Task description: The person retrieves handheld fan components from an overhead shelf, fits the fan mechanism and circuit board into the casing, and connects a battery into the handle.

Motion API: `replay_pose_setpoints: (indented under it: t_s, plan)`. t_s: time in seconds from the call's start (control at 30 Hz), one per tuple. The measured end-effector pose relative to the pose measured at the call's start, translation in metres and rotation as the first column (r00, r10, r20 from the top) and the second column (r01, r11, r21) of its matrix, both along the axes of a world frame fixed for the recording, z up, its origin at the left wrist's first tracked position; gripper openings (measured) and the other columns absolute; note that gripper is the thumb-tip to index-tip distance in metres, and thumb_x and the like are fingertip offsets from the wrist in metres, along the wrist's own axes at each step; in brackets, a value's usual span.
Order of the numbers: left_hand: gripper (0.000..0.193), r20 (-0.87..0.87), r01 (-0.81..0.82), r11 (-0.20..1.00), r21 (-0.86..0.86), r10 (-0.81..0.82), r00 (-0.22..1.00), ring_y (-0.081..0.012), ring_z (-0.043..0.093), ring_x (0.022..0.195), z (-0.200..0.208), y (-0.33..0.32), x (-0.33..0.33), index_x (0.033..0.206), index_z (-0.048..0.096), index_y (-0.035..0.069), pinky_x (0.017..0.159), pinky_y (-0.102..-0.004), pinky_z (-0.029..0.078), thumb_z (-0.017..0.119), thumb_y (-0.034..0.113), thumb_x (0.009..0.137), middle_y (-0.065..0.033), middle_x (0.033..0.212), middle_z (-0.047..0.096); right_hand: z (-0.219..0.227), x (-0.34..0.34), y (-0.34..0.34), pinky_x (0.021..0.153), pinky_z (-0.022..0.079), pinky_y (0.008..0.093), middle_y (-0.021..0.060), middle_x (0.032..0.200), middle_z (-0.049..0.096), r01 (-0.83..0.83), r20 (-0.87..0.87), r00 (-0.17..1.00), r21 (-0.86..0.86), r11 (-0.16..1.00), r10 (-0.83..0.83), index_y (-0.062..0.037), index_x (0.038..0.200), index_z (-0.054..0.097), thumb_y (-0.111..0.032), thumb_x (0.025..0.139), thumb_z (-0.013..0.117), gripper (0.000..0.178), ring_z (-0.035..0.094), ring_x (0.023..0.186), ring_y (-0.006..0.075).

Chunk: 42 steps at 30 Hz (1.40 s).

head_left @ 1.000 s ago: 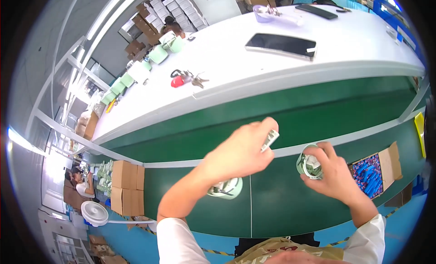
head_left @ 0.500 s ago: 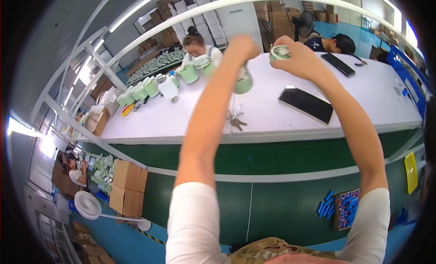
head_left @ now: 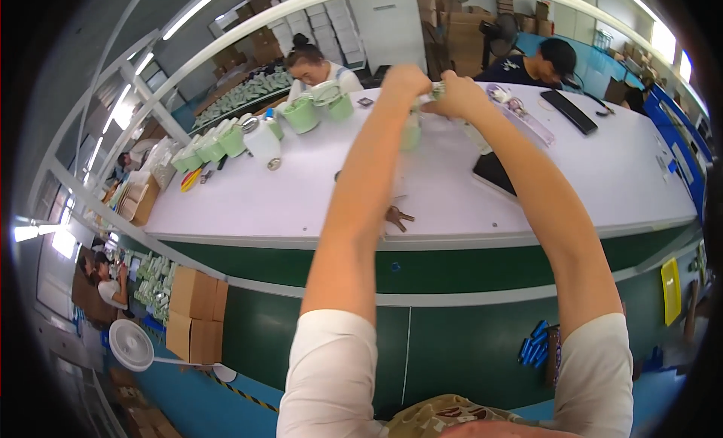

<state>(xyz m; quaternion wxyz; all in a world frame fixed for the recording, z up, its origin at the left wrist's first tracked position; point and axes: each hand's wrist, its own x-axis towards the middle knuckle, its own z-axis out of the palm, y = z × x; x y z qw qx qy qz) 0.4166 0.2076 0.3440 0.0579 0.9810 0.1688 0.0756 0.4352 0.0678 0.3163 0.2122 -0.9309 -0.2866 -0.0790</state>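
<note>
My two hands are close together over the far middle of the white table (head_left: pixel 301 201). My left hand (head_left: pixel 407 81) is closed, its fingers mostly hidden behind the back of the hand. Just below it is a pale green cup-shaped part (head_left: pixel 410 131), partly covered by my forearm. My right hand (head_left: pixel 455 99) is also closed, its fingertips meeting the left hand's side. A small pale green bit shows between the hands, too blurred to name. A dark phone (head_left: pixel 491 171) lies under my right forearm, and keys (head_left: pixel 399 219) lie beside my left one.
Green cups (head_left: pixel 301 115) and a white bottle-like body (head_left: pixel 261 143) stand at the left. A clear tray (head_left: pixel 532 127) and a black phone-like slab (head_left: pixel 568 112) lie at right. Two people sit across. Blue cylinders (head_left: pixel 535 344) and cartons (head_left: pixel 197 314) are lower down.
My right hand has moved left to meet my left hand, its pale green round part now mostly hidden. The view has shifted slightly, and the person at the far right has raised their head.
</note>
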Motion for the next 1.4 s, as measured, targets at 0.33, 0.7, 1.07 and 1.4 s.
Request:
replay_pose_setpoints:
  t_s: [0.33, 0.7, 1.07, 1.4]
  plan:
    - [0.034, 0.789, 0.42, 0.897, -0.139, -0.156, 0.594, -0.0164, 0.067, 0.094, 0.034, -0.025, -0.234, 0.112, 0.068, 0.001, 0.079, -0.0312, 0.053, 0.069, 0.028, 0.093, -0.0081, 0.101, 0.072, 0.044, -0.1, -0.168, 0.077, 0.055, 0.0322, 0.014, 0.114, 0.067, -0.219, 0.292, 0.954, 0.536, 0.815, 0.064, -0.0078, 0.129, 0.062, -0.039, 0.086, 0.075, 0.055, 0.068, 0.089, 0.0199]
    - [0.055, 0.466, 0.162, 0.984, 0.07, -0.176, 0.867, -0.0392, 0.053, 0.123, -0.074, -0.029, -0.282, 0.125, 0.062, 0.003, 0.103, -0.0451, 0.043, 0.07, 0.044, 0.088, -0.0226, 0.133, 0.057, 0.014, -0.089, -0.088, 0.084, 0.054, 0.0418, 0.0172, 0.108, 0.07, -0.081, 0.034, 0.996, -0.118, 0.99, 0.086, -0.0025, 0.109, 0.068, -0.053, 0.069, 0.075, 0.064, 0.068, 0.099, 0.0323]
    - [0.039, 0.836, -0.106, 0.994, 0.011, 0.049, 0.546, -0.0302, 0.06, 0.111, -0.126, -0.061, -0.331, 0.128, 0.06, -0.002, 0.1, -0.0405, 0.046, 0.067, 0.018, 0.095, -0.0184, 0.126, 0.062, -0.041, -0.211, -0.121, 0.077, 0.051, 0.0374, 0.007, 0.099, 0.067, -0.56, 0.723, 0.676, 0.38, 0.736, 0.142, -0.0094, 0.108, 0.066, -0.018, 0.08, 0.072, 0.03, 0.065, 0.098, 0.0251]
    - [0.011, -0.078, 0.251, 0.804, -0.539, -0.344, 0.936, -0.0332, 0.063, 0.082, -0.473, -0.218, -0.69, 0.095, 0.067, 0.01, 0.068, -0.0429, 0.053, 0.071, 0.018, 0.089, -0.0113, 0.091, 0.066, -0.401, -0.535, -0.41, 0.084, 0.05, 0.043, 0.0113, 0.103, 0.06, 0.137, -0.602, 0.724, -0.351, 0.926, -0.336, -0.0114, 0.116, 0.059, -0.024, 0.085, 0.073, 0.036, 0.062, 0.099, 0.0317]
